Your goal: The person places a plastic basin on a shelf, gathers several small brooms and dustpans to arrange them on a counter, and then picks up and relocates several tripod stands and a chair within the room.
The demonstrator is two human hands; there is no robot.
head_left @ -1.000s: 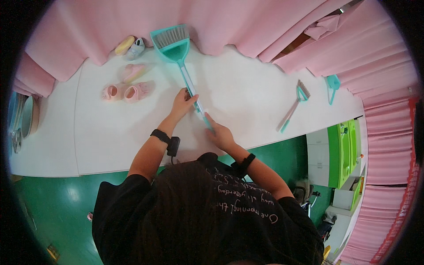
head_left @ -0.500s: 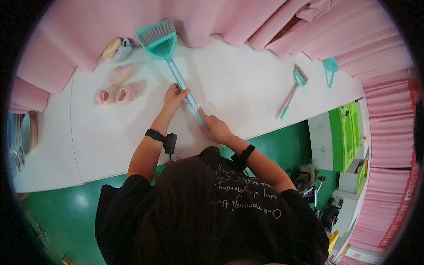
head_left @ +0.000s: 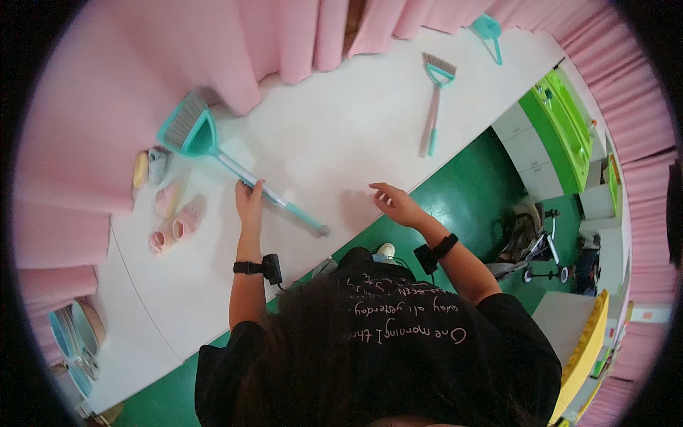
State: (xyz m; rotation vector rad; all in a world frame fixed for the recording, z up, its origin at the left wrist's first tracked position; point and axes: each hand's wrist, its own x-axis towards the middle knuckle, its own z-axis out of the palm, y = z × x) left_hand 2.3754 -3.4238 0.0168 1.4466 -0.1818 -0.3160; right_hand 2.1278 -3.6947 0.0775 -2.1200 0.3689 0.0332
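My left hand (head_left: pixel 250 203) grips the pale middle of a turquoise broom's handle (head_left: pixel 235 168), fingers closed around it. The broom's wide head (head_left: pixel 186 127), with grey bristles, points to the far left against the pink curtain. Its handle slants down to a grey tip near the table's front edge. My right hand (head_left: pixel 397 205) is apart from the broom, fingers loosely stretched over the table edge, holding nothing. Farther right lies a smaller brush (head_left: pixel 434 107) with grey bristles and a pale and turquoise handle. Beyond it is a turquoise scoop-like tool (head_left: pixel 488 30).
Small pink shoes (head_left: pixel 178 220) and a yellow and a grey-blue shoe (head_left: pixel 149 167) lie left of the broom. A rack of dishes (head_left: pixel 75 338) stands at the far left. Pink curtains (head_left: pixel 78 142) border the white table (head_left: pixel 313 128). A stroller (head_left: pixel 533 245) stands on the green floor.
The view has turned toward the right. My right hand has let go of the broom handle and moved off to the right; my left hand still holds it.
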